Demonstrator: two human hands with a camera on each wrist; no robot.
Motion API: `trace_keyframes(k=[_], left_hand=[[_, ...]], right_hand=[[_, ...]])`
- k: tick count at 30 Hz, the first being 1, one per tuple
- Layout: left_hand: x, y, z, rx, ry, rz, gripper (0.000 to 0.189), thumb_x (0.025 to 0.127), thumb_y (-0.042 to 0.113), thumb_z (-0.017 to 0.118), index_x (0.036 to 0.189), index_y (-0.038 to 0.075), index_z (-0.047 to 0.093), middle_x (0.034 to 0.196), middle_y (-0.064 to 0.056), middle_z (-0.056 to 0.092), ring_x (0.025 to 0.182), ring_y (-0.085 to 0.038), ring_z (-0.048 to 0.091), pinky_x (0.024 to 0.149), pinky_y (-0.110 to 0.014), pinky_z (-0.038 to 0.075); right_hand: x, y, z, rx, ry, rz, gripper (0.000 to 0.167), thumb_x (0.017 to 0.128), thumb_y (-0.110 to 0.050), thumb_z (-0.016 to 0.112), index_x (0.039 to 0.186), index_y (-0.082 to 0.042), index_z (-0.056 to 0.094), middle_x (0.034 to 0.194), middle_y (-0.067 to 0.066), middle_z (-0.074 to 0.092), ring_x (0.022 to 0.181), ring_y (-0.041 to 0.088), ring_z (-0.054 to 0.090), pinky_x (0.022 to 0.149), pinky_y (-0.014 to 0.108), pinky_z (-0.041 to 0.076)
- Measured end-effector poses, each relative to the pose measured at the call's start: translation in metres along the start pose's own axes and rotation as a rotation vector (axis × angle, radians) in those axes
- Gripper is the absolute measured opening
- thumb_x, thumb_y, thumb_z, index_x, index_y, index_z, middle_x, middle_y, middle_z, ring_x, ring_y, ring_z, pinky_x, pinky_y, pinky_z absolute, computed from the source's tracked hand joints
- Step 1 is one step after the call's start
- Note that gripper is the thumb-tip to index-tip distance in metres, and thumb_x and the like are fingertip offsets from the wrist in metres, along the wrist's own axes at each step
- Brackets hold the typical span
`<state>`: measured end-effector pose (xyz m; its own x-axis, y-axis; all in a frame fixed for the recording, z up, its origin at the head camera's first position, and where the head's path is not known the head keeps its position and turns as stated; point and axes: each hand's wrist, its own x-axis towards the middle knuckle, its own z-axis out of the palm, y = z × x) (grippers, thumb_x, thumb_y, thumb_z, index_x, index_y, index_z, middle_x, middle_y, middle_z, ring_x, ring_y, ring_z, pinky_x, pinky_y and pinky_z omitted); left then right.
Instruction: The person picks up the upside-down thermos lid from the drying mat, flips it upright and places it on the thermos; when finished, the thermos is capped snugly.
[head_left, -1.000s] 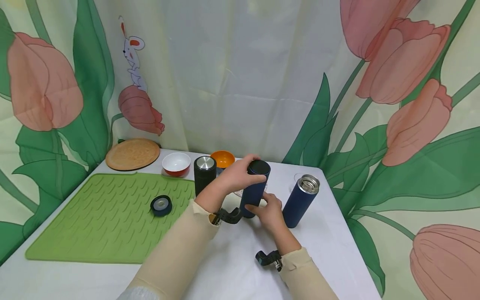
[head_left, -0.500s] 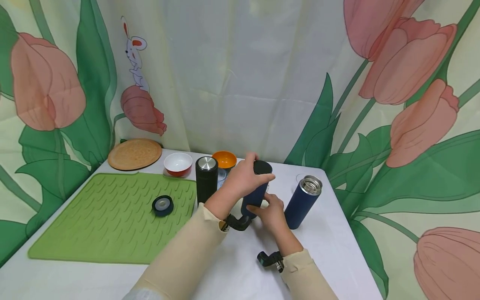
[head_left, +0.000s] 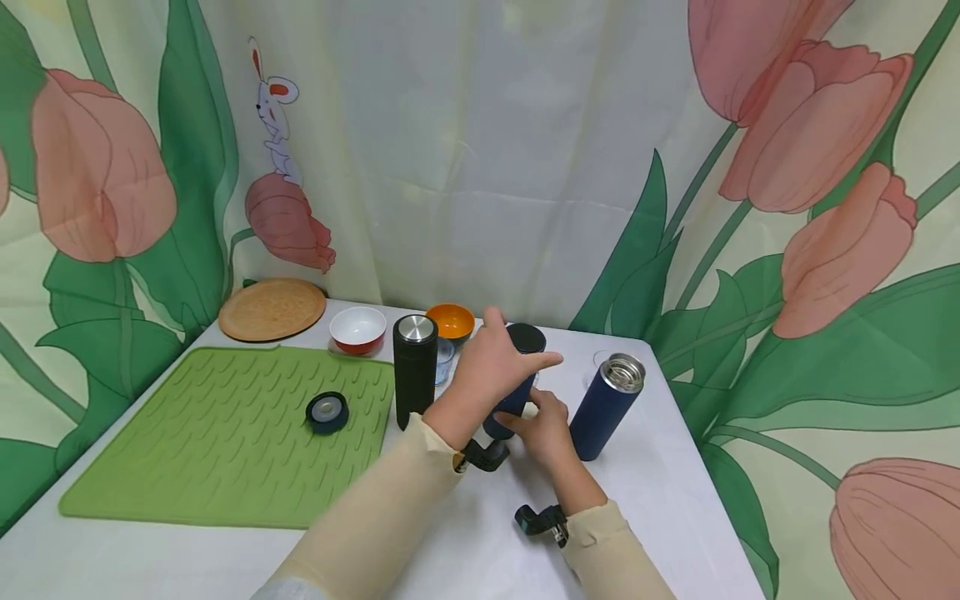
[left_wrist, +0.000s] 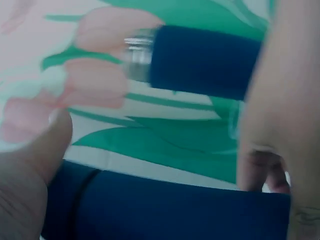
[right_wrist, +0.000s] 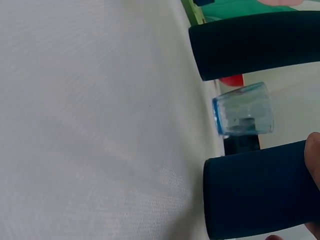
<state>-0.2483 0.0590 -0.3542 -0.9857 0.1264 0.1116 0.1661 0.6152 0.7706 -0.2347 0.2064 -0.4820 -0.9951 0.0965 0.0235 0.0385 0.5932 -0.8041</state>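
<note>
A dark blue thermos [head_left: 517, 397] with a black-topped lid [head_left: 528, 337] stands on the white table. My right hand [head_left: 547, 429] grips its lower body, thumb in front and fingers round the side. Beside the lid, my left hand [head_left: 487, 367] has its thumb and index finger spread apart; in the left wrist view the thumb [left_wrist: 59, 131] sticks out past the lid. Part of the thermos is hidden behind the left hand. To the right stands another blue thermos [head_left: 603, 421], uncapped, its steel mouth [head_left: 623, 372] showing.
A black thermos [head_left: 415, 367] stands left of the hands. Behind are a clear cup [right_wrist: 245, 110], an orange bowl [head_left: 451, 318] and a red-and-white bowl [head_left: 357, 327]. A dark round cap [head_left: 327, 412] lies on the green mat [head_left: 202, 450]. A round wooden board [head_left: 272, 308] leans at the back left.
My left hand has loosened from the lid, its thumb swinging outward to the right and its fingers coming off the lid's top. My right hand keeps its grip on the thermos.
</note>
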Motion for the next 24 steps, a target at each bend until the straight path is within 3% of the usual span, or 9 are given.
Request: trace_keyframes(k=[2,4,8,11,14,17,21,24], left_hand=[[0.000,0.000,0.002,0.036,0.027,0.006,0.097,0.079,0.072,0.082,0.139,0.009,0.039,0.117,-0.017,0.069,0.092,-0.031,0.072,0.078,-0.041,0.063],[0.002,-0.003,-0.004,0.038,-0.014,0.046,0.084,0.085,0.064,0.082,0.138,0.011,0.044,0.117,-0.015,0.070,0.093,-0.029,0.072,0.081,-0.041,0.063],[0.009,-0.012,-0.024,-0.043,-0.219,0.153,0.067,0.096,0.047,0.077,0.150,0.019,0.048,0.135,-0.011,0.069,0.113,-0.029,0.071,0.098,-0.046,0.059],[0.011,-0.016,-0.031,-0.096,-0.314,0.160,0.076,0.097,0.044,0.076,0.161,0.023,0.041,0.149,-0.011,0.063,0.127,-0.031,0.067,0.107,-0.051,0.055],[0.008,-0.012,-0.026,-0.087,-0.265,0.104,0.096,0.090,0.053,0.081,0.164,0.022,0.030,0.152,-0.016,0.060,0.130,-0.034,0.065,0.108,-0.054,0.054],[0.004,-0.003,-0.013,-0.040,-0.146,0.035,0.109,0.080,0.066,0.084,0.158,0.015,0.028,0.141,-0.020,0.064,0.118,-0.035,0.070,0.098,-0.051,0.060],[0.001,0.005,0.003,0.033,-0.011,-0.012,0.099,0.080,0.073,0.081,0.142,0.010,0.037,0.124,-0.020,0.067,0.097,-0.034,0.073,0.082,-0.046,0.064],[0.002,0.002,0.003,0.056,0.001,0.011,0.088,0.086,0.069,0.078,0.141,0.011,0.041,0.125,-0.018,0.067,0.098,-0.034,0.073,0.084,-0.045,0.064]], right_hand=[[0.001,0.000,0.000,0.002,-0.010,-0.006,0.053,0.084,-0.040,0.091,0.131,-0.025,0.074,0.137,0.012,0.064,0.143,0.042,0.040,0.115,0.066,0.036],[0.002,0.000,0.000,0.015,-0.015,-0.007,0.054,0.083,-0.040,0.092,0.132,-0.024,0.074,0.137,0.012,0.064,0.143,0.042,0.040,0.115,0.065,0.037],[0.000,0.000,-0.001,0.003,-0.008,-0.007,0.057,0.082,-0.039,0.092,0.133,-0.021,0.073,0.135,0.013,0.065,0.140,0.041,0.043,0.113,0.064,0.040],[-0.001,0.000,-0.001,-0.025,-0.013,-0.002,0.057,0.083,-0.039,0.091,0.133,-0.020,0.073,0.135,0.013,0.066,0.140,0.039,0.045,0.113,0.063,0.041],[0.000,-0.001,-0.003,-0.032,-0.023,0.004,0.055,0.084,-0.041,0.090,0.132,-0.020,0.073,0.135,0.012,0.065,0.141,0.039,0.043,0.113,0.063,0.041],[0.001,-0.002,-0.006,-0.040,-0.020,0.008,0.052,0.085,-0.042,0.089,0.129,-0.019,0.074,0.136,0.013,0.064,0.141,0.041,0.042,0.111,0.064,0.041],[0.001,-0.002,-0.006,-0.045,-0.024,0.031,0.051,0.085,-0.040,0.090,0.129,-0.020,0.074,0.135,0.012,0.064,0.139,0.040,0.042,0.110,0.062,0.040],[0.002,-0.002,-0.004,-0.033,-0.028,0.029,0.053,0.084,-0.040,0.091,0.130,-0.020,0.074,0.133,0.012,0.065,0.138,0.039,0.043,0.111,0.062,0.040]])
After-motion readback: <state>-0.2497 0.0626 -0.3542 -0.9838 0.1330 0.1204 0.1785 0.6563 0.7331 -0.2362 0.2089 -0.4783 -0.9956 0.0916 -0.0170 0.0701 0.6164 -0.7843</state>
